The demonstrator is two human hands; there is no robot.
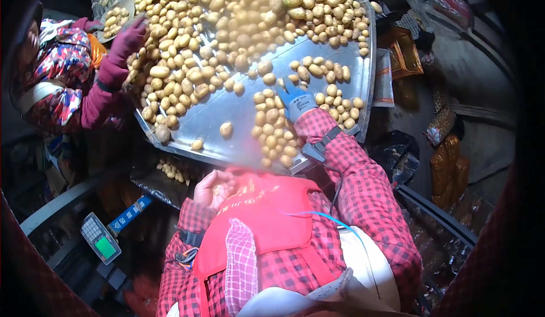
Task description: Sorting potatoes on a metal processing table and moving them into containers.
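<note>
My right hand (298, 99), in a blue and grey work glove, reaches over the metal sorting table with its fingers spread. Its fingertips are beside a few small potatoes, and I cannot tell whether they touch. One group of potatoes (272, 129) lies left of the wrist, another (340, 106) to its right, and a third (319, 67) beyond the fingers. My left hand (215, 188) is bare, its fingers curled, in front of the red apron (264, 214) below the table edge. Whether anything lies in its palm is unclear.
A large heap of potatoes (183, 44) covers the far part of the metal table (200, 123). At the left, a co-worker's maroon-gloved hand (132, 33) is over the heap's edge. A scale display (101, 238) stands lower left; an orange carton (404, 53) is at right.
</note>
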